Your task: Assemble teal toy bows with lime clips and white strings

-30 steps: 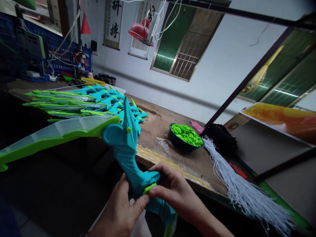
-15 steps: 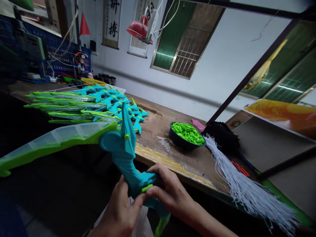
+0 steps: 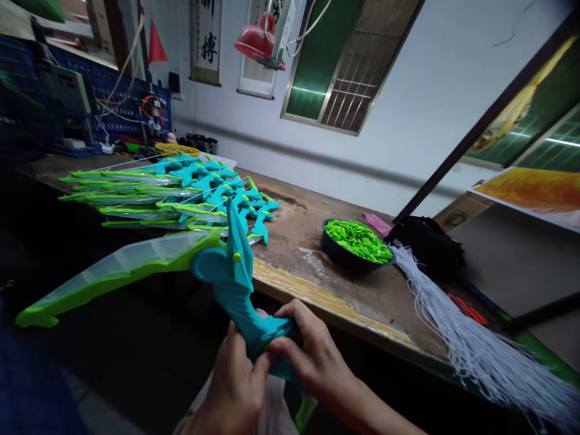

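Observation:
A toy bow [image 3: 232, 284] with a teal handle and green, clear-sided limbs is held in front of me, off the bench edge. My left hand [image 3: 235, 374] wraps round the teal grip from the left. On the other side my right hand [image 3: 312, 347] grips the same part, its thumb pressed on a small green piece that is mostly covered. One limb stretches out to the left; the lower limb is largely hidden behind my hands. Several similar toy bows [image 3: 199, 184] lie piled on the workbench [image 3: 290, 241].
A dark bowl [image 3: 353, 263] of small green plastic pieces stands on the bench. To its right, a bundle of white cords [image 3: 457, 320] hangs over the edge, beside red-handled scissors [image 3: 469, 309]. A red lamp [image 3: 256, 42] hangs above; a yellow basket [image 3: 181, 149] sits behind the pile.
The view has shifted slightly, so the bench items appear further right. The green piece at the grip, plainer before, is now mostly under my thumbs. Both hands still hold the toy bow.

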The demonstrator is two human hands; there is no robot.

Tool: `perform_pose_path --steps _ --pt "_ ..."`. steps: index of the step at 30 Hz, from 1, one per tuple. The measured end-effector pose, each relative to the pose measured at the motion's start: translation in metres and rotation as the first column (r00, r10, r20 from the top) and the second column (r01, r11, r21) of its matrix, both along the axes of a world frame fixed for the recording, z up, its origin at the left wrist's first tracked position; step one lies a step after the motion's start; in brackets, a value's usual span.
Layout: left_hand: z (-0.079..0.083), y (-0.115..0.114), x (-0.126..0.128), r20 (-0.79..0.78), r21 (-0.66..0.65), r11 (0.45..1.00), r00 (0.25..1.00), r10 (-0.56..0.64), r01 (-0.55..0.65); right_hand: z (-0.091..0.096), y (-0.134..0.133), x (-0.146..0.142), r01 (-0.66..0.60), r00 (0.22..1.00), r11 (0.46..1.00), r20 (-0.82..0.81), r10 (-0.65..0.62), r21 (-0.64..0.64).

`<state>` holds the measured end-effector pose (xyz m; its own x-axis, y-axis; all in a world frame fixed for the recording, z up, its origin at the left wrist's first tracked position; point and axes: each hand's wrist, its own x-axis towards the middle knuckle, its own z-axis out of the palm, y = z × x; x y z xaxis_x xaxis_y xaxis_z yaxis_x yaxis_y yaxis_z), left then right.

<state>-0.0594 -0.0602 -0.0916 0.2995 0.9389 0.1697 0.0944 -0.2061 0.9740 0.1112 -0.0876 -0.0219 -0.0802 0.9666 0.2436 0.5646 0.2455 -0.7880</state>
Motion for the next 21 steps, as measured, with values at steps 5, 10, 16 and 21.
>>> perform_pose_path --steps 5,10,16,21 --pt "-0.019 0.01 0.002 0.012 -0.084 0.996 1.0 -0.027 0.028 -0.02 0.016 0.003 -0.027 0.999 0.999 0.027 0.027 -0.025" --pt "0.007 0.031 -0.017 0.184 -0.254 0.94 0.966 -0.183 0.227 -0.023 0.034 0.014 -0.073 0.995 0.978 -0.079 0.059 -0.194" --pt "0.055 0.057 -0.035 0.523 -0.241 0.944 0.849 -0.071 0.227 -0.004 0.043 0.043 -0.241 0.956 0.88 -0.255 0.144 -0.408" --pt "0.05 0.051 -0.028 0.49 -0.402 0.909 0.864 0.117 0.105 0.029 0.063 0.024 -0.484 0.837 0.751 -0.487 0.249 -0.449"
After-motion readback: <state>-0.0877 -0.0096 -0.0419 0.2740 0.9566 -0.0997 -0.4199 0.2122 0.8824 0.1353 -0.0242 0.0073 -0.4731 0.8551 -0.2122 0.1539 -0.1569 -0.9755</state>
